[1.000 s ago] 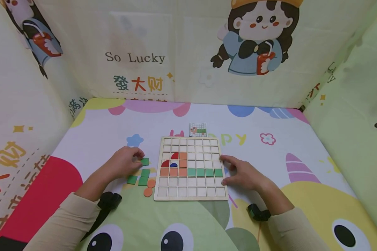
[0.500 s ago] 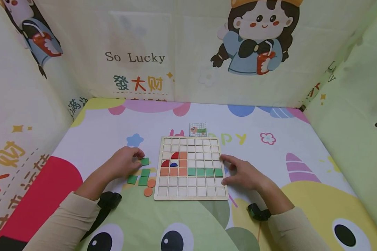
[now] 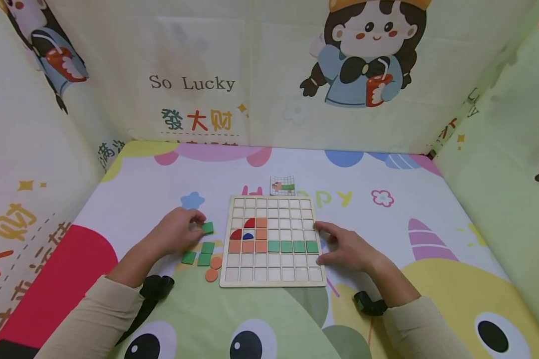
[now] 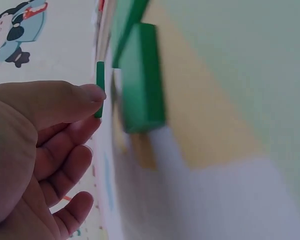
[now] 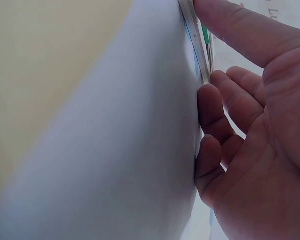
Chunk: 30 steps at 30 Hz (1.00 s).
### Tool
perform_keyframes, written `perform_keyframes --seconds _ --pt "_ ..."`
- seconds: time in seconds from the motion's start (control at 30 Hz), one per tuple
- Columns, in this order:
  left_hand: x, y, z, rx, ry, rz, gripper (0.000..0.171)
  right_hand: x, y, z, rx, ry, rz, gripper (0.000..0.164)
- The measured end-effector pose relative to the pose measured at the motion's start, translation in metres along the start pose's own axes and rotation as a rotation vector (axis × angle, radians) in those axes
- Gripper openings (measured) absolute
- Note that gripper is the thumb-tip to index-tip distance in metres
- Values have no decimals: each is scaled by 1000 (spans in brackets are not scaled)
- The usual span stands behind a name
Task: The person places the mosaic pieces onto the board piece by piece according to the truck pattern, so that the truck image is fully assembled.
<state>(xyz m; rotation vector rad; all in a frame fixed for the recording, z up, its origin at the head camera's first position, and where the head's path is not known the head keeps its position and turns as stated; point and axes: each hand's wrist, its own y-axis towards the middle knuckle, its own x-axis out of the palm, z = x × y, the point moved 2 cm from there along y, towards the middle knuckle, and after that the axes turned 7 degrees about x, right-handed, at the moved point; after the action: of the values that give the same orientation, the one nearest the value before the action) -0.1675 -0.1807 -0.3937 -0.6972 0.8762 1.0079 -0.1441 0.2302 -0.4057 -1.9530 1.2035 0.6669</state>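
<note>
Just now, one green square (image 3: 207,228) was lifted or tipped a tiny bit by the left hand (image 3: 178,233); half a second before, it was seen slightly lower. It was pinched between the thumb and a finger, near the left side of the board (image 3: 294,213) but apart from it. Probably it was being picked as the next piece, since four squares were already set in a green row (image 3: 286,247) and bare holes were left above. The other green squares (image 3: 204,259) were left lying beside the board. At its right edge, the board was touched by the right hand (image 3: 352,250), with thumb and pointer finger spread apart.

The finger behind the pinched square was partly hidden by the thumb, and its height off the cloth (image 3: 233,174) could not be told. In the right wrist view, the thumb tip was cut off. The picture card (image 3: 282,185) was too small to be read well.
</note>
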Motion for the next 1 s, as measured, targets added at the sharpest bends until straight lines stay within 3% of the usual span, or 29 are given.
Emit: perform_keyframes --seconds 0.37,0.8,1.0 --pt "-6 9 27 53 -27 14 33 0 0 0 -11 -2 4 86" --pt "6 31 65 172 -41 -5 30 0 -1 -1 -12 14 -1 86" --pt "14 45 80 195 -27 -25 28 -1 -1 -1 -16 16 -4 85"
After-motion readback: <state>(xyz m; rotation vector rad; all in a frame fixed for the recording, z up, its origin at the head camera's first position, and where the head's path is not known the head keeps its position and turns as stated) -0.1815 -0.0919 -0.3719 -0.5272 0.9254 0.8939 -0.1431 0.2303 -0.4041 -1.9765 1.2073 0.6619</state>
